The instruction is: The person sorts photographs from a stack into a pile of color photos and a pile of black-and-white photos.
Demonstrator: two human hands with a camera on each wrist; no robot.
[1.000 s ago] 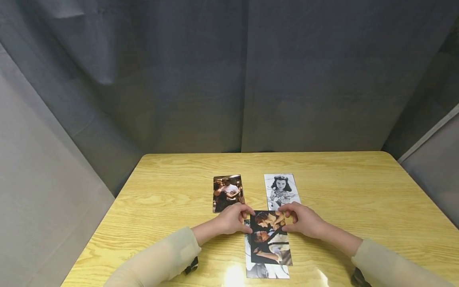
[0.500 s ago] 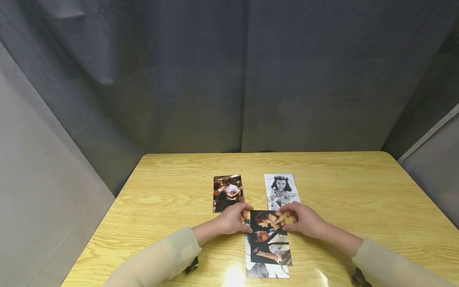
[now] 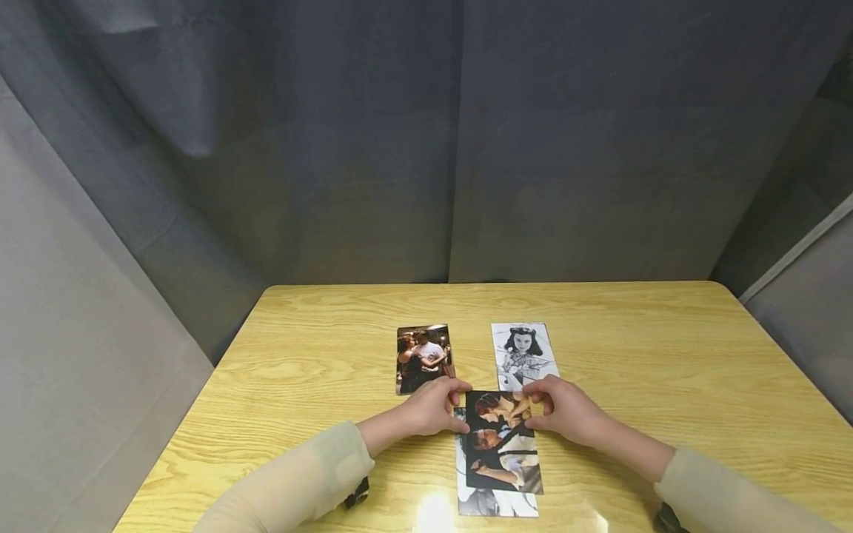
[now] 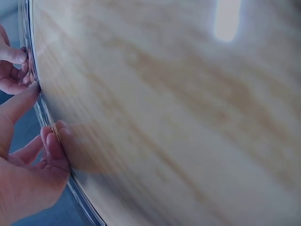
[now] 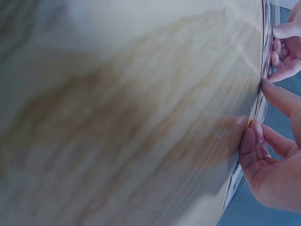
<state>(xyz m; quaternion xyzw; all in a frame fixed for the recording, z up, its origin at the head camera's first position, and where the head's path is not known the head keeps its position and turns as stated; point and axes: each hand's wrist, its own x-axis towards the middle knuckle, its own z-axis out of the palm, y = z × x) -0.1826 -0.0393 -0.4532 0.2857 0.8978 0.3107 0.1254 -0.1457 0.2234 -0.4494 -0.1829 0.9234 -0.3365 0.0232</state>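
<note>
Colour photo print (image 3: 501,440) lies lower centre of frame on table (image 3: 320,370), atop another print. L hand (image 3: 433,406) and R hand (image 3: 565,407) each pinch a top corner. Likely thin, light, glossy, bends easily; take by edges.

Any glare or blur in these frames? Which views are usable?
Head view: sharp; glare patch on the table beside the near photo, which both hands hold. Left wrist view: tabletop blurred at close range, bright reflection at top. Right wrist view: table a soft smear, only the fingers are readable.
</note>
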